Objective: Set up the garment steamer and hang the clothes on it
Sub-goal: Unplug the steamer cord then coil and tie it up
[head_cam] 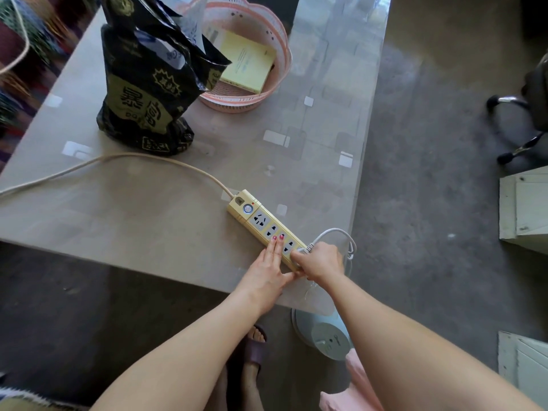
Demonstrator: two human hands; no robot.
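Observation:
A yellow power strip (pixel 261 222) lies at the near right corner of the grey table (pixel 142 215), its beige cord (pixel 124 157) running off to the left. My left hand (pixel 267 271) presses flat on the strip with fingers stretched out. My right hand (pixel 318 262) is closed around a white plug at the strip's near end; the plug itself is mostly hidden. Its white cable (pixel 341 235) loops over the table edge. The steamer's pale blue round base (pixel 323 336) stands on the floor below the table corner, partly behind my right forearm.
A black and gold bag (pixel 145 84) stands on the table beside a pink basket (pixel 275 46) holding a yellow booklet. An office chair base (pixel 519 123) is at the right, white furniture (pixel 525 209) below it. Pink cloth (pixel 355 381) lies by my feet.

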